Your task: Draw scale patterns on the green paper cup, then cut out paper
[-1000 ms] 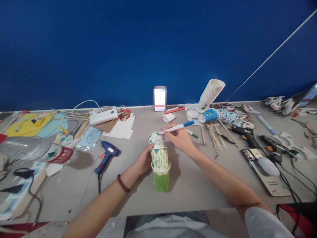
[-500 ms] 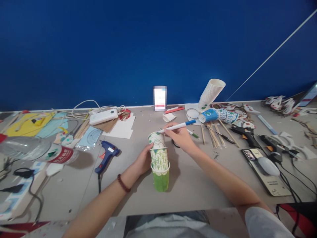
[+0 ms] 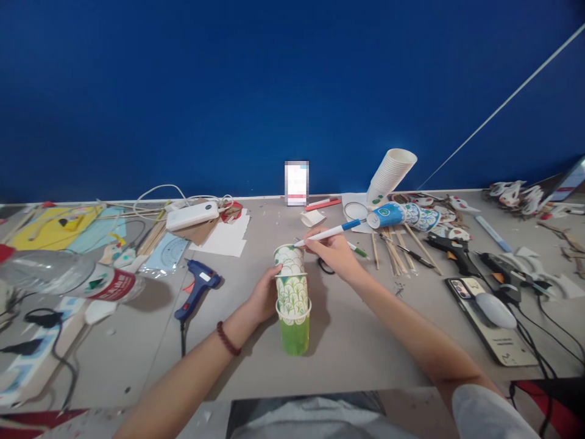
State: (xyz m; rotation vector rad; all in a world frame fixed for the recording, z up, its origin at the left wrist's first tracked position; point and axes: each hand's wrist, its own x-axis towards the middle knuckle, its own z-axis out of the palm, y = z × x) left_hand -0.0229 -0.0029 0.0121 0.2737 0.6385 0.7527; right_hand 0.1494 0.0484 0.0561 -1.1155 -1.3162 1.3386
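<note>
Green-and-white patterned paper cups (image 3: pixel 293 296), nested into one another in a row, lie in front of me with the solid green end nearest. My left hand (image 3: pixel 267 294) is wrapped round their left side, the thumb near the far cup. Between the fingers of my right hand (image 3: pixel 333 251) is a white marker with a blue end (image 3: pixel 329 233). Its tip meets the far cup close to the rim; the exact contact is too small to make out. Scale-like arcs and green plant shapes cover the cups.
To the left are a blue glue gun (image 3: pixel 197 286), a plastic bottle (image 3: pixel 73 275) and a power strip (image 3: pixel 43 350). At the right lie a phone (image 3: pixel 479 323) under a white mouse (image 3: pixel 496 308) and blue patterned cups (image 3: pixel 388 214). Behind them leans a white cup stack (image 3: pixel 392 175).
The cups' near end has shifted slightly to the left. Both hands keep nearly the same place, with the marker still at the far cup's rim.
</note>
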